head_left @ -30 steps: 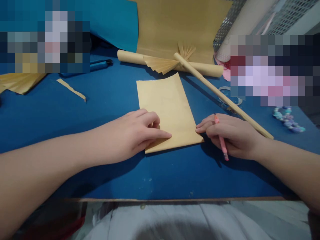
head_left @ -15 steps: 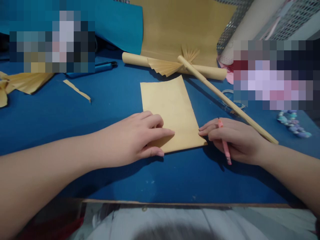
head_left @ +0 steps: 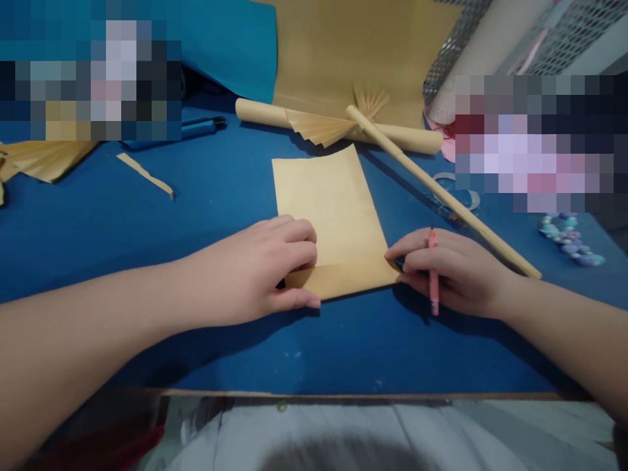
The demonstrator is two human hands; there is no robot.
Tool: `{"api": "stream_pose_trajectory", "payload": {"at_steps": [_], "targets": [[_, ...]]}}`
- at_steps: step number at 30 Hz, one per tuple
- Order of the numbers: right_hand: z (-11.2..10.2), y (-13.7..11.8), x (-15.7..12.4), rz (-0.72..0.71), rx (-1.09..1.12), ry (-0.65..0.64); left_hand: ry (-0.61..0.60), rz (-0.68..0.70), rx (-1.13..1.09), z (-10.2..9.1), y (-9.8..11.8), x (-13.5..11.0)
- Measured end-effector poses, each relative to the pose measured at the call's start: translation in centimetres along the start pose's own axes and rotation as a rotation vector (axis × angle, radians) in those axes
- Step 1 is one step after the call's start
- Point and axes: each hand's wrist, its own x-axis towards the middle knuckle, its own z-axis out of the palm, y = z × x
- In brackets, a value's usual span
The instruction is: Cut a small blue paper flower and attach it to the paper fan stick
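A tan paper sheet (head_left: 326,196) lies on the blue table, with a darker folded strip along its near edge. My left hand (head_left: 279,268) rests on the sheet's left side, fingers curled and thumb at the near edge, holding the paper. At the near right corner, my right hand (head_left: 446,271) pinches the paper's edge with its fingertips. A short pink pencil (head_left: 434,275) is also tucked between the right hand's fingers, its dark point facing away from me.
Beyond the sheet lie a paper roll (head_left: 262,112), a pleated paper fan (head_left: 321,129) and a long thin rolled paper stick (head_left: 441,190). Left are a paper strip (head_left: 146,175) and a pleated piece (head_left: 53,160); right, a beaded bracelet (head_left: 572,242). Two areas are blurred out.
My left index finger has drawn back and curled. The near strip of the sheet now shows as a distinct darker fold. The pencil in my right hand has turned more upright.
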Motion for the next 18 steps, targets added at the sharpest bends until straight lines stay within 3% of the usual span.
{"api": "stream_pose_trajectory", "payload": {"at_steps": [3, 10, 13, 18], "targets": [[0.1, -0.1, 0.3, -0.108, -0.059, -0.028, 0.000, 0.011, 0.015, 0.1, -0.2, 0.0], [0.4, -0.5, 0.5, -0.212, -0.110, -0.022, -0.011, -0.003, 0.007, -0.1, 0.0, 0.0], [0.6, -0.7, 0.4, -0.107, -0.043, -0.016, -0.020, -0.024, -0.018, -0.1, 0.1, 0.1], [1.1, -1.0, 0.6, 0.281, 0.112, 0.064, -0.013, -0.026, -0.062, 0.2, -0.1, 0.3]]}}
